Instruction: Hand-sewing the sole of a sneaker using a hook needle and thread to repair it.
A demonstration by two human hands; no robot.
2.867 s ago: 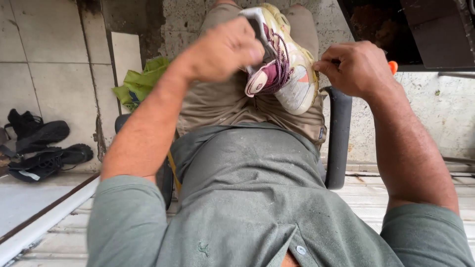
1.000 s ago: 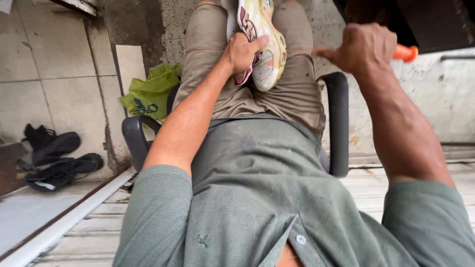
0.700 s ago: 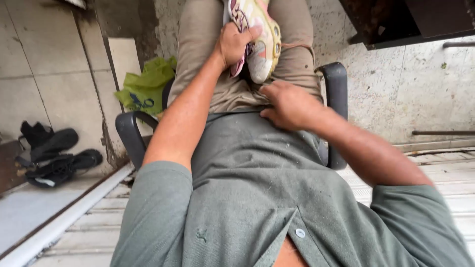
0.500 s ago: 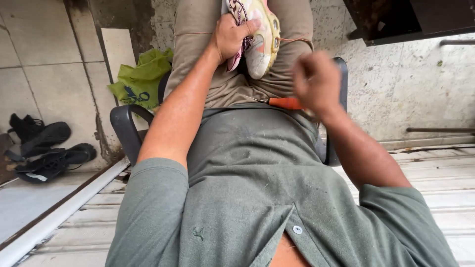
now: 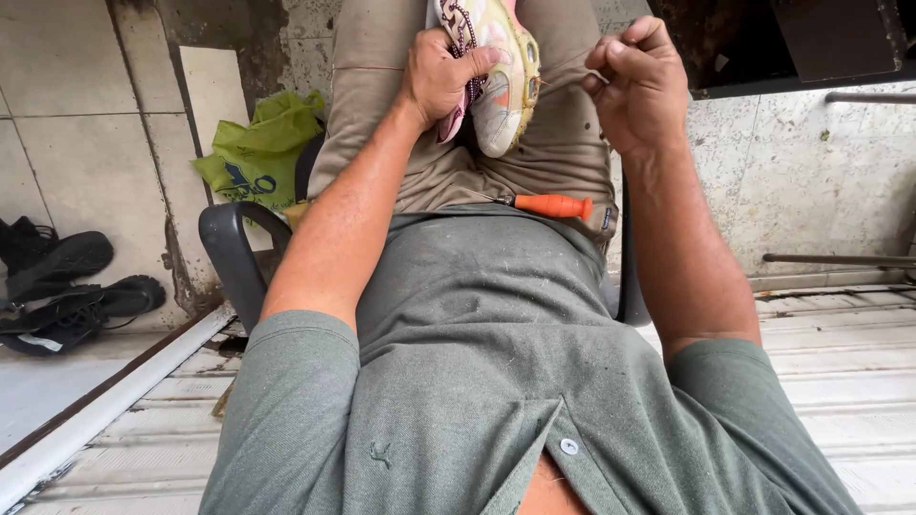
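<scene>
I sit in a black armchair (image 5: 234, 250) with a worn sports shoe (image 5: 504, 72), white, pink and yellow, held on my lap. My left hand (image 5: 441, 78) grips the shoe from its left side, thumb across the upper. My right hand (image 5: 641, 84) is raised just right of the shoe, fingers pinched on a thin thread (image 5: 563, 82) that runs to the shoe's sole edge. An awl with an orange handle (image 5: 551, 205) lies loose on my lap below the shoe, its metal tip pointing left.
A green plastic bag (image 5: 256, 157) sits on the floor left of the chair. Black shoes (image 5: 67, 286) lie by the tiled wall at far left. A stained concrete wall (image 5: 821, 181) and metal bars are on the right; pale floor boards below.
My right hand carried the orange-handled awl down from beside the shoe, laid it on my lap, then rose again to pinch the thread. My left hand kept hold of the shoe.
</scene>
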